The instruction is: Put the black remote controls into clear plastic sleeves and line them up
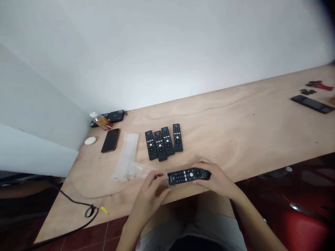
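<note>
Remote control, long and black, by the near edge of the table. On the left, clear plastic bags, thin and floppy, likely slippery. Next, left hand half curled at the remote's left end; can't tell if pinching plastic there. Then remote body, likely light and stiff, best held by long sides, off the buttons. On the right, right hand closed on the right end.

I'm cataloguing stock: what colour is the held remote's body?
The held remote is black; see the head view.
</note>
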Demonstrator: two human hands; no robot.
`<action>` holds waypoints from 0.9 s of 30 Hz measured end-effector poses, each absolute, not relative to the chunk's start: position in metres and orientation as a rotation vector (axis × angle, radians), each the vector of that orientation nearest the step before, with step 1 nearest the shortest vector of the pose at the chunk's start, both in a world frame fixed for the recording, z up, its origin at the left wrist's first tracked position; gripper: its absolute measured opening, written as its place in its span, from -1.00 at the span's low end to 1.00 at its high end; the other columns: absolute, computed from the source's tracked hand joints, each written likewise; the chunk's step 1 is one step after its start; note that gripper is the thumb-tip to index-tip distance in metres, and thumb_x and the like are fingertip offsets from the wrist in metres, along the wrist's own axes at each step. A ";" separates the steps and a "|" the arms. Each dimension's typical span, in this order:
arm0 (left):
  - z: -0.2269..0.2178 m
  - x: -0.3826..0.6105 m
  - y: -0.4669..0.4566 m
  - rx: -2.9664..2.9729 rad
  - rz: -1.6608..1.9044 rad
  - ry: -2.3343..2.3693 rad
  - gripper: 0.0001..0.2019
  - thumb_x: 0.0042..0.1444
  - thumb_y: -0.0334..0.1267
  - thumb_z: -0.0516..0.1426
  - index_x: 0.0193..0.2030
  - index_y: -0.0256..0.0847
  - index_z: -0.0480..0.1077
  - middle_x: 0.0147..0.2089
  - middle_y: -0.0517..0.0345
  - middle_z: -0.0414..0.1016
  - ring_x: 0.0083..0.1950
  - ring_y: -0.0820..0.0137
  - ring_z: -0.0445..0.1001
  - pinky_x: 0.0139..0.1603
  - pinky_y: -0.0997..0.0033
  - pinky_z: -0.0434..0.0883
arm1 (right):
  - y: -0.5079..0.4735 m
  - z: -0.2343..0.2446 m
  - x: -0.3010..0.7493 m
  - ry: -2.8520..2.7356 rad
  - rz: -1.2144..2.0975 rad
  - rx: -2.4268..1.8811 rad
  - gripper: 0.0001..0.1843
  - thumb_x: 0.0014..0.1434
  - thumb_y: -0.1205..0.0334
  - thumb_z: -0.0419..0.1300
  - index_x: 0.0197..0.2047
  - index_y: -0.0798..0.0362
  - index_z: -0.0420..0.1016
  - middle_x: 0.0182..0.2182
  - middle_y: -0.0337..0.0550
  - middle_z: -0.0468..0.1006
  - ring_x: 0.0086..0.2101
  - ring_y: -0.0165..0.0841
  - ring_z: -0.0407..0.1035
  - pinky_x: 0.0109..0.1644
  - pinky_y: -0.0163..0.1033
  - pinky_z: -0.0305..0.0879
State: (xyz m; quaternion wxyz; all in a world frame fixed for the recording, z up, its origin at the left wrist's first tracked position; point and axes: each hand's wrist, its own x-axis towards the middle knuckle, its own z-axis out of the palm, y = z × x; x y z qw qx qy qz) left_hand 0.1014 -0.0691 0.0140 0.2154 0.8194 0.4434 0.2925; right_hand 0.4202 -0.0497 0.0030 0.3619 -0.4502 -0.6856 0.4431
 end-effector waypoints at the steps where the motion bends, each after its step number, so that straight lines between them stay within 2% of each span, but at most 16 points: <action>1: 0.013 0.103 -0.070 2.251 0.836 1.242 -0.72 0.40 -0.32 0.28 0.20 -0.05 0.47 0.17 0.01 0.47 0.21 0.21 0.53 0.22 0.19 0.55 | -0.050 0.002 0.419 -1.759 1.135 -1.159 -0.61 0.24 0.17 0.53 0.13 -0.13 0.69 0.04 -0.09 0.62 0.04 -0.06 0.54 0.20 0.02 0.48; 3: 0.013 0.108 -0.072 2.210 0.886 1.283 -0.74 0.39 -0.31 0.28 0.18 -0.05 0.48 0.16 0.01 0.46 0.20 0.21 0.53 0.22 0.20 0.55 | -0.050 0.001 0.419 -1.747 1.117 -1.164 -0.62 0.24 0.18 0.52 0.11 -0.13 0.70 0.04 -0.09 0.63 0.05 -0.05 0.54 0.21 0.03 0.48; 7: 0.017 0.114 -0.077 2.152 1.049 1.415 -0.83 0.45 -0.36 0.17 0.08 -0.08 0.51 0.06 0.03 0.49 0.14 0.22 0.53 0.17 0.21 0.52 | -0.049 -0.003 0.422 -1.711 1.007 -1.241 -0.63 0.22 0.16 0.53 0.09 -0.12 0.70 0.04 -0.08 0.66 0.06 -0.02 0.55 0.21 0.06 0.49; 10: 0.018 0.115 -0.079 2.139 1.065 1.432 -0.86 0.46 -0.38 0.13 -0.02 -0.10 0.51 -0.07 0.08 0.52 -0.02 0.27 0.55 0.01 0.29 0.51 | -0.047 -0.002 0.429 -1.726 0.955 -1.276 -0.63 0.22 0.17 0.51 0.11 -0.13 0.71 0.08 -0.08 0.66 0.08 -0.01 0.55 0.22 0.07 0.51; 13: 0.016 0.118 -0.082 2.139 0.970 1.490 -0.94 0.44 -0.27 0.20 -0.13 -0.12 0.48 -0.22 0.15 0.51 -0.19 0.31 0.51 -0.16 0.33 0.45 | -0.047 0.002 0.436 -1.775 0.997 -1.237 -0.62 0.24 0.17 0.50 0.13 -0.13 0.70 0.12 -0.06 0.65 0.12 0.01 0.54 0.26 0.08 0.49; 17: 0.011 0.128 -0.083 2.107 0.921 1.643 -0.74 0.38 -0.11 0.28 -0.30 -0.13 0.39 -0.35 0.20 0.46 -0.31 0.33 0.46 -0.26 0.34 0.39 | -0.050 0.005 0.437 -1.814 1.060 -1.206 -0.64 0.24 0.16 0.51 0.10 -0.11 0.70 0.11 -0.04 0.65 0.11 0.00 0.53 0.25 0.09 0.49; 22: 0.003 0.135 -0.084 1.894 0.932 1.569 -0.88 0.42 -0.19 0.20 -0.13 -0.12 0.54 -0.23 0.16 0.64 -0.25 0.33 0.62 -0.18 0.36 0.55 | -0.052 0.006 0.427 -1.804 1.115 -1.179 -0.63 0.23 0.15 0.53 0.09 -0.11 0.70 0.04 -0.06 0.64 0.06 -0.03 0.54 0.21 0.05 0.50; 27: -0.007 0.131 -0.086 1.725 1.085 1.538 -0.82 0.36 -0.21 0.26 0.04 -0.13 0.63 -0.09 0.09 0.73 -0.13 0.26 0.72 -0.01 0.26 0.67 | -0.048 0.007 0.422 -1.808 1.134 -1.143 -0.61 0.20 0.15 0.56 0.10 -0.13 0.71 0.01 -0.09 0.64 0.05 -0.05 0.53 0.20 0.02 0.48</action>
